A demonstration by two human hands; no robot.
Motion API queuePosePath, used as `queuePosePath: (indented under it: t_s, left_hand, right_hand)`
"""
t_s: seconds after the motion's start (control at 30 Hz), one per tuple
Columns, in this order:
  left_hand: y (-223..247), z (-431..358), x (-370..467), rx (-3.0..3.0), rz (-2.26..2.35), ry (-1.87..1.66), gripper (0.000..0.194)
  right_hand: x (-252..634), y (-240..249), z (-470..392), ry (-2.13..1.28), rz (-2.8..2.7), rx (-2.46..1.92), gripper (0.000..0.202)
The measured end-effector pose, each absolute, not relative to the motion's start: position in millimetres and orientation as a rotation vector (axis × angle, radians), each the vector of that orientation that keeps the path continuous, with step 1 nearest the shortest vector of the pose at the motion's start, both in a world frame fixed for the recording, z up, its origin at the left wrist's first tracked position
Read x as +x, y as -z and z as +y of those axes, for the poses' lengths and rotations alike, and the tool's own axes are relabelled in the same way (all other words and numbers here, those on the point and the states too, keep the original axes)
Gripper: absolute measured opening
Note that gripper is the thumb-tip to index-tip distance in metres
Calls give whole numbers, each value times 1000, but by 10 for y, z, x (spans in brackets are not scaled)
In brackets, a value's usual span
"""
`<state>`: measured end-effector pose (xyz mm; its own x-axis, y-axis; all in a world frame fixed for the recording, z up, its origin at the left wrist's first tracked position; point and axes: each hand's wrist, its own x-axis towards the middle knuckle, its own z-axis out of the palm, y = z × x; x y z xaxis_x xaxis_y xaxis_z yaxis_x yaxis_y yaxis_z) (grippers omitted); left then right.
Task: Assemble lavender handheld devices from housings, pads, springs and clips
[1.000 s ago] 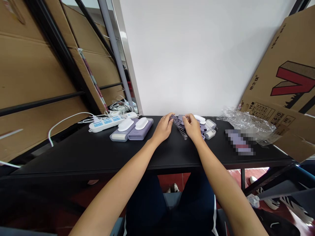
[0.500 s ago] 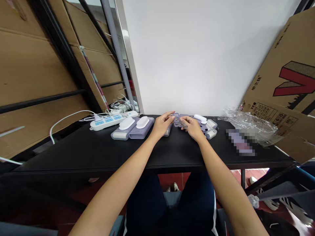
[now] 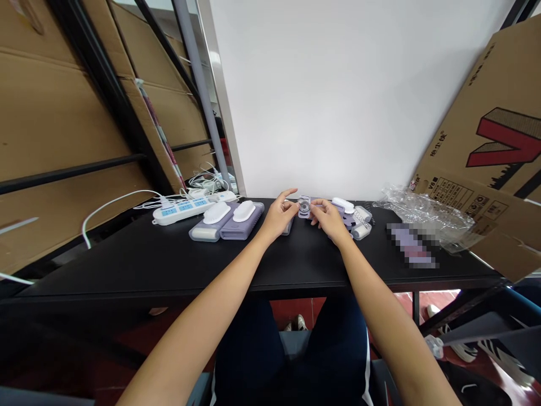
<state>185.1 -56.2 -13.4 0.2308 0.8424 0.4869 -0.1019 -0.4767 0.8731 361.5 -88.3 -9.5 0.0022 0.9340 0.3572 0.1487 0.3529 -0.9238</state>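
Left hand (image 3: 276, 220) and right hand (image 3: 332, 220), in the head view, are closed at the fingertips on opposite edges of a small purple part (image 3: 303, 215), which is held between them over the black table (image 3: 296, 265). Against its face a wire coil (image 3: 304, 205) is seen nearly end-on. Purple cases (image 3: 237, 230) are set beyond the left hand; clear plastic wrap (image 3: 426, 211) is heaped at the right.

My spring (image 3: 304, 205) gathered into a round coil.
A second earlier it trailed down toward the desk (image 3: 236, 265), then slanted across to my right hand (image 3: 329, 219); now it showed as rings against the small purple piece (image 3: 303, 215). My left hand (image 3: 276, 219) had lifted its index finger, baring a pale case (image 3: 288, 228) beside it.
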Motion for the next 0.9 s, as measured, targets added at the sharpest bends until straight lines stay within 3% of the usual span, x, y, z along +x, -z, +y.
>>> queuePosePath:
  t_s: [0.17, 0.37, 0.6, 0.77, 0.9]
  left_hand:
    - [196, -482, 1823, 1686, 785, -1410, 53]
    - [184, -537, 1789, 1977, 990, -1367, 36]
    - [169, -555, 1778, 2333, 1249, -1453, 29]
    - [144, -650, 1834, 2350, 986, -1420, 33]
    - [139, -642, 1830, 2194, 982, -1504, 27]
  right_hand:
    - [3557, 78, -973, -920, -1585, -942, 71]
    - [3554, 84, -923, -750, -1494, -1017, 36]
    - [3648, 69, -865, -674, -1218, -1137, 35]
    - [3564, 133, -938, -636, -1734, -1191, 33]
    - [3570, 110, -1004, -283, -1942, -1313, 43]
